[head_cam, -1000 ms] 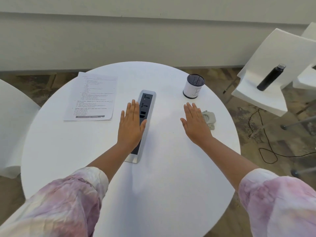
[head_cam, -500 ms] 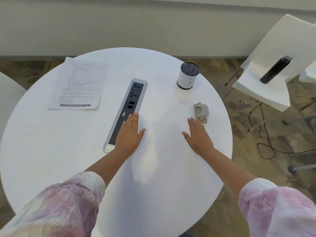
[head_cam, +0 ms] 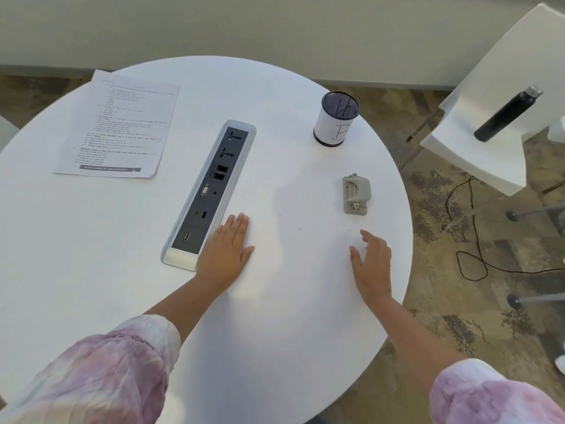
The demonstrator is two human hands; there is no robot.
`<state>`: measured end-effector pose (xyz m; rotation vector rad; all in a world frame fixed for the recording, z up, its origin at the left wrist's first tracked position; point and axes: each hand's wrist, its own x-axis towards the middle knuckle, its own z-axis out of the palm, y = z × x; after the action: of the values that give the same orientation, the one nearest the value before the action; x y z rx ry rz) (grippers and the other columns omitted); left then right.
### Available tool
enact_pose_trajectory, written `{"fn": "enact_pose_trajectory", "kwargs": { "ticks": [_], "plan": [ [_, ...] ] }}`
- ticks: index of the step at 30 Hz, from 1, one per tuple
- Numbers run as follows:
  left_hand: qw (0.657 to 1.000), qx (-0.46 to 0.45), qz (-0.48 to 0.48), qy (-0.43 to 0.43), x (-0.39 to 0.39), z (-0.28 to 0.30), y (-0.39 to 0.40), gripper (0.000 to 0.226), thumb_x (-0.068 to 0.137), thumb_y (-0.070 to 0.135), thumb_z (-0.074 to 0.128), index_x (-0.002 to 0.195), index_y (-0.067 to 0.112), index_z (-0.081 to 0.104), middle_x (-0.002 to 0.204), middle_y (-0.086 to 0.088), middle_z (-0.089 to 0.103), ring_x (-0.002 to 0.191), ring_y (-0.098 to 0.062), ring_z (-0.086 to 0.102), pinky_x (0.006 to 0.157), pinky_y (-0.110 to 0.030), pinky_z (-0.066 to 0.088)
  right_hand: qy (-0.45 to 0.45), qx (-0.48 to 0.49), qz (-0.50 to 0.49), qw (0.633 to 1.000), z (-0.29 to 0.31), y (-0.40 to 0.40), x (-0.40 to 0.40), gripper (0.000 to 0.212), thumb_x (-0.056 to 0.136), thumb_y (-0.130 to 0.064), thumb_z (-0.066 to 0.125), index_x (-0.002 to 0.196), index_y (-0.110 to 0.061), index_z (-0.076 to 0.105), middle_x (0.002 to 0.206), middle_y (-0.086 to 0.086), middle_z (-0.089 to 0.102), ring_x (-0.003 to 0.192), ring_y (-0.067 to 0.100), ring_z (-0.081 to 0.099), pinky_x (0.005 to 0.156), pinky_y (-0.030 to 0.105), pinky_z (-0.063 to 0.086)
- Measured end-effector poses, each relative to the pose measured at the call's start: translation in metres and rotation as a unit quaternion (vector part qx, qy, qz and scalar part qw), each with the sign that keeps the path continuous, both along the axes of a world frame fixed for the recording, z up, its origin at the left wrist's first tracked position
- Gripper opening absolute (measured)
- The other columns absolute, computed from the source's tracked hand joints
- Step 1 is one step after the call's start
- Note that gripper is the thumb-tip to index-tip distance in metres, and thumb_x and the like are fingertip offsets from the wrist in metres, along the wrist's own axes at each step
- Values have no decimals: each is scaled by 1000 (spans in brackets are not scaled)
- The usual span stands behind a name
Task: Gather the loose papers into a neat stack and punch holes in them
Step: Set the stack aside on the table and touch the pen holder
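The printed lines on the white sheets of paper [head_cam: 119, 127] are too small to read — their far-left corner overhangs the round white table [head_cam: 275, 316], whose near and left edges the picture cuts off.

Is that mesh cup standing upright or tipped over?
Upright: the cup stands on its base on the table, open mouth facing up.

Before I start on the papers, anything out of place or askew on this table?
Little. The papers lie slightly skewed at the table's far left edge, one corner overhanging. The hole punch sits apart at right. Both the left hand and right hand are empty.
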<state>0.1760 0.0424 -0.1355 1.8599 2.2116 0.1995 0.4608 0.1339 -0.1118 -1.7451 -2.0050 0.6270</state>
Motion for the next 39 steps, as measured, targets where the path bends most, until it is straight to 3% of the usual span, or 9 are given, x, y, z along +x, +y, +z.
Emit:
{"fn": "enact_pose_trajectory", "kwargs": {
  "ticks": [3,10,13,19,22,31,36,39],
  "plan": [
    [1000,4,2,5,1,-3,0,70,94,48,3,140,3,30,146,-11,38,135,-28,33,112,-34,18,13,-14,-43,999,-4,4,0,38,91,-21,51,127,-11,43,115,10,49,106,25,45,93,40,44],
    [999,19,1,27,3,-5,-2,60,96,42,10,139,6,32,145,-11,40,135,-26,34,112,-33,12,12,10,-61,998,-10,11,-14,32,90,-21,54,120,-8,52,110,13,51,102,25,50,93,42,43],
    [998,21,-20,54,-3,-3,2,61,96,43,9,140,7,31,146,-10,38,137,-23,26,113,-36,8,23,5,-63,998,-10,18,-20,31,90,-22,54,118,-10,51,107,11,52,99,24,50,91,44,45],
    [996,10,44,71,-36,0,22,70,93,53,5,143,9,22,150,-7,29,139,-25,23,111,-40,5,42,-2,-65,997,-7,28,-27,24,90,-17,54,112,-7,54,104,12,53,96,23,50,88,42,46],
    [997,7,30,66,-46,-2,32,76,89,60,-2,145,12,14,153,-3,22,141,-23,14,113,-41,4,46,-10,-67,997,-8,30,-29,22,90,-16,54,109,-6,56,105,13,54,95,22,50,87,39,46],
    [997,20,24,66,-50,-3,38,72,91,58,4,146,14,16,153,-2,22,141,-22,15,113,-38,1,59,3,-102,993,-9,31,-33,14,90,-14,54,99,-5,61,98,10,54,85,17,48,78,29,41],
    [997,17,23,69,-50,-3,38,68,92,55,9,145,14,21,152,-3,26,140,-22,19,112,-37,2,37,12,-117,992,-10,32,-37,12,90,-12,53,94,-5,62,90,7,53,83,22,51,79,38,46],
    [997,24,24,67,-50,-3,37,67,93,54,10,144,14,22,151,-3,28,139,-22,20,112,-37,4,4,7,-94,996,-9,34,-35,11,90,-11,52,93,-6,62,85,2,48,81,22,49,76,36,44]
  ]
}}
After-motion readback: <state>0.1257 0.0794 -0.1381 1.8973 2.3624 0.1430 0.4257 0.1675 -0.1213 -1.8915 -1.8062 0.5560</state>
